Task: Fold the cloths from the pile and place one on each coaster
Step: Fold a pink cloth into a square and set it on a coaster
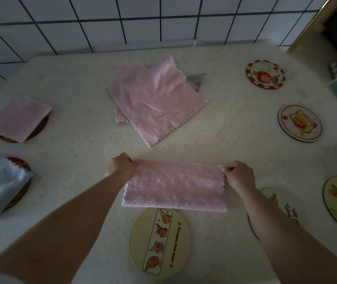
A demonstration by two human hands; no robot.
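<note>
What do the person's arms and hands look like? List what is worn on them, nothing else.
Both forearms are bare as far as the picture shows: no sleeves in view. The left hand and the right hand wear no gloves. No watch, bracelet or ring is visible on either wrist or hand, though the fingers are partly hidden.

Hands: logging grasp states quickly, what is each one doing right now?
Left hand: pinches the left end of the pink cloth.
Right hand: pinches the cloth's right end.
</note>
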